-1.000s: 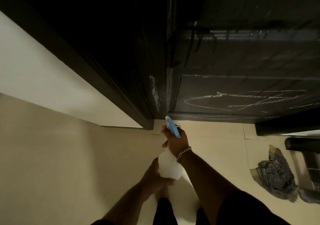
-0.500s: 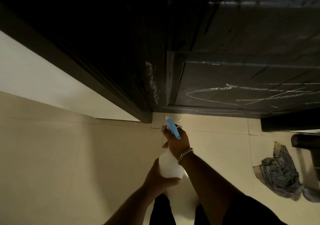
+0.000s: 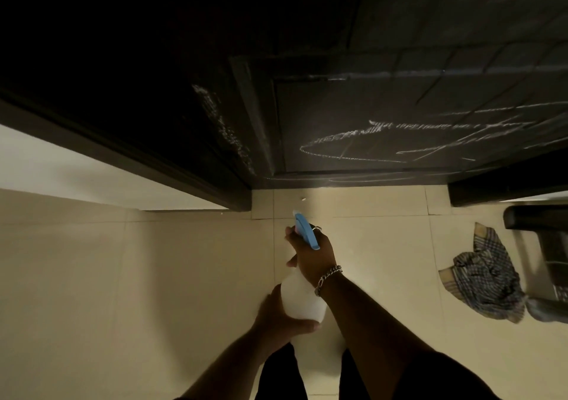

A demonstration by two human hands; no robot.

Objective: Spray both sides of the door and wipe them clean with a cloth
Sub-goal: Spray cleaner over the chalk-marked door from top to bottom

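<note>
Nothing I can read here: the chalk marks (image 3: pixel 399 141) on the door (image 3: pixel 399 92) are just scribbles.

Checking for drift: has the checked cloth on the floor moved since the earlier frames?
No. The crumpled checked cloth lies on the same cream floor tile, beside the dark furniture leg; only the camera tilted.

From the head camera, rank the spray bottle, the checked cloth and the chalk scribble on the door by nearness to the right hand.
1. Spray bottle: gripped by the right hand.
2. Chalk scribble: ahead, low on the door.
3. Checked cloth: on the floor, far right.
</note>
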